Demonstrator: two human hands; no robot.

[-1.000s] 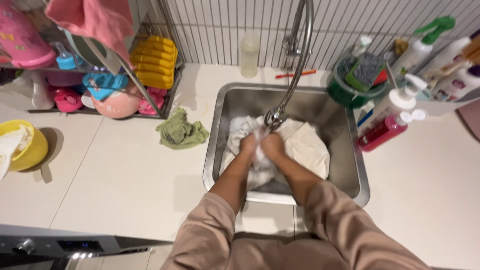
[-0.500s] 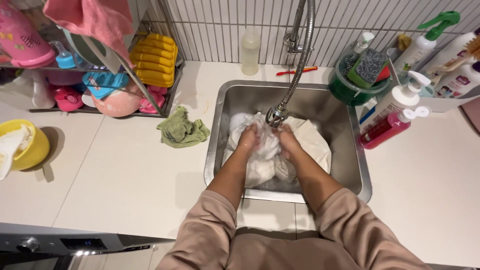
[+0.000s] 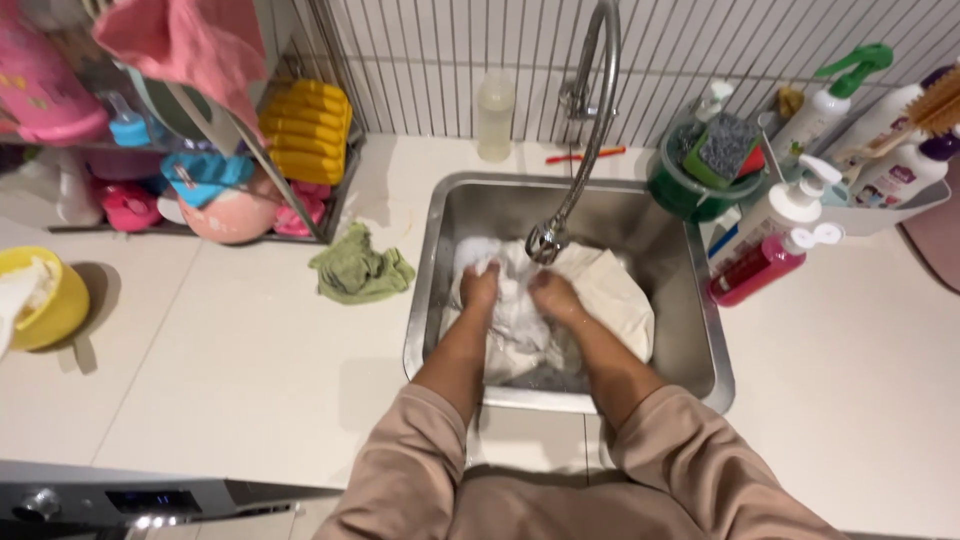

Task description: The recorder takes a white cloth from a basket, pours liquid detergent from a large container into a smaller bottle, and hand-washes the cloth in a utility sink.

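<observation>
Since half second ago, both hands closer together: left hand (image 3: 480,285), right hand (image 3: 553,293) seemingly clamped on wet crumpled white cloth (image 3: 600,290) in rectangular steel sink (image 3: 710,345), under curved metal tap (image 3: 590,120).

A wet, crumpled white cloth (image 3: 600,300) lies bunched in the steel sink (image 3: 700,330), under the tap (image 3: 548,240).

Both hands, left hand (image 3: 480,287) and right hand (image 3: 553,293), grip white cloth (image 3: 610,300) in sink (image 3: 715,350).
</observation>
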